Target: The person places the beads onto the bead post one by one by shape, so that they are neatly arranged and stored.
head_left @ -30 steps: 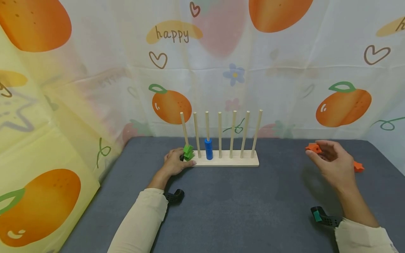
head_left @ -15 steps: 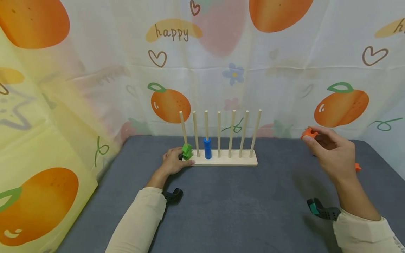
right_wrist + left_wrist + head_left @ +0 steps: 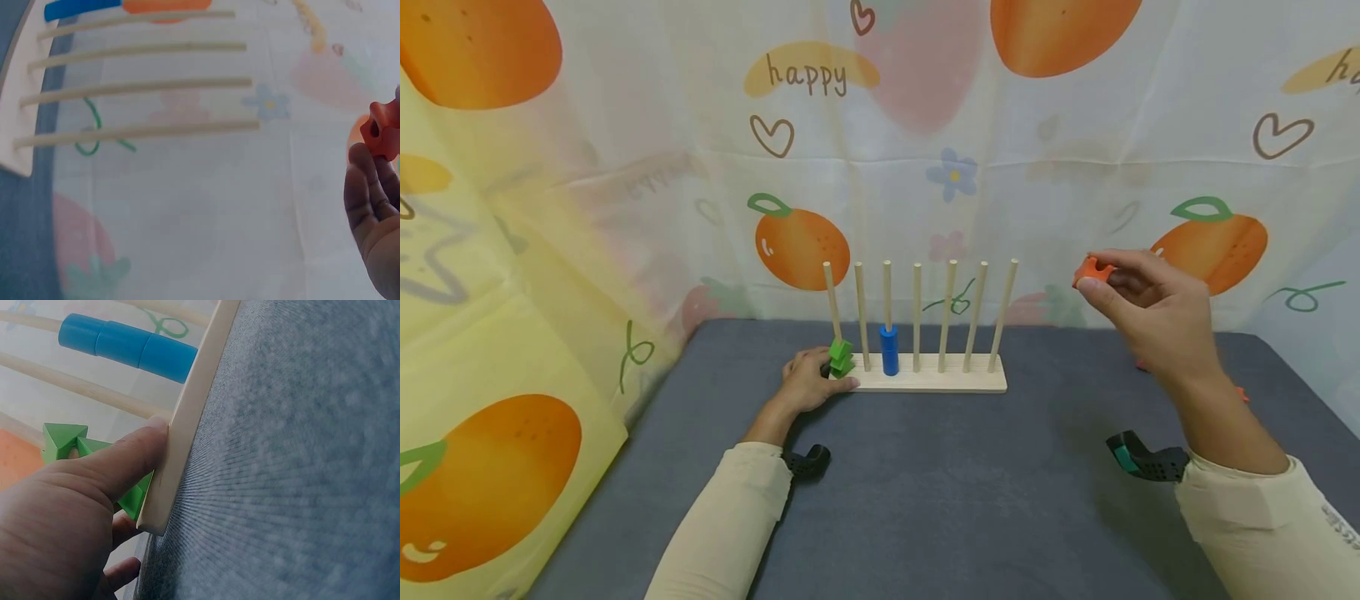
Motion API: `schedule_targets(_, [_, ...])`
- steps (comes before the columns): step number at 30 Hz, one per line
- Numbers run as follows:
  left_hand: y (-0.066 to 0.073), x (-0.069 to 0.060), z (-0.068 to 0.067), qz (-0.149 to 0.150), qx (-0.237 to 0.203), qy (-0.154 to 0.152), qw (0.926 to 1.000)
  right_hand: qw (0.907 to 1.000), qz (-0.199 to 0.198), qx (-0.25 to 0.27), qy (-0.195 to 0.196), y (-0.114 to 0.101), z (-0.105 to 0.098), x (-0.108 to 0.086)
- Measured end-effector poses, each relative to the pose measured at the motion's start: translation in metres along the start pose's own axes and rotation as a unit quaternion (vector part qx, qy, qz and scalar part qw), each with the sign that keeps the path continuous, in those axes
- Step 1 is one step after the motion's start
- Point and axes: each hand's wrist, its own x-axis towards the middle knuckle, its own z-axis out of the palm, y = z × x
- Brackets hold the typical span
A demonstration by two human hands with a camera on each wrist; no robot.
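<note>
- The orange piece (image 3: pixel 1092 272) is being held aloft by the right hand (image 3: pixel 1165 317), to the right of the wooden rack (image 3: pixel 936 383) and well apart from it; it is being pinched between thumb and fingertips, while the lie of the other fingers is being partly hidden.
- The rack is being steadied at its left end by the left hand (image 3: pixel 808 382): the thumb is being pressed to the front of the base, and the other fingers are being held beyond the end (partly out of sight).
- Of the seven pegs (image 3: pixel 947 317), the leftmost is being filled by green pieces (image 3: pixel 841 358) and the third from the left by three blue pieces (image 3: pixel 889 352); no pieces are being borne by the other five.
- The step in hand is being judged as the stretch between pick-up and threading; another orange bit (image 3: pixel 1243 394) is being half hidden by the right forearm.
- For the next move, the piece's dark opening (image 3: pixel 375 129) is probably being required above a peg tip, then a straight lowering; which peg is being meant cannot be told.
</note>
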Motion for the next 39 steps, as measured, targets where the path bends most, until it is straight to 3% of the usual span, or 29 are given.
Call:
schedule_targets(1, [0.0,0.0,0.0,0.002,-0.002,0.001,1.0,0.9997,-0.014,0.018,-0.007,0.0,0.003,0.004])
schedule_targets(4, [0.0,-0.002,-0.001,0.009,-0.009,0.006,0.9999,0.9991,-0.038,-0.007,-0.02,-0.003,0.014,0.012])
schedule_targets(8, [0.001,-0.003,-0.001,0.014,-0.007,0.015,0.9998,0.9985,-0.036,-0.028,-0.031,-0.007,0.027,0.021])
schedule_targets(13, [0.001,0.0,0.002,-0.001,-0.005,0.004,1.0,0.998,-0.027,-0.033,-0.046,-0.008,0.038,0.029])
schedule_targets(27, [0.001,0.0,0.0,-0.011,0.002,-0.002,0.9999,0.9929,0.021,-0.095,-0.067,0.004,0.074,0.055])
schedule_targets(39, [0.0,0.0,0.0,-0.01,0.005,-0.001,0.9999,0.9886,0.079,-0.084,-0.096,0.026,0.103,0.065])
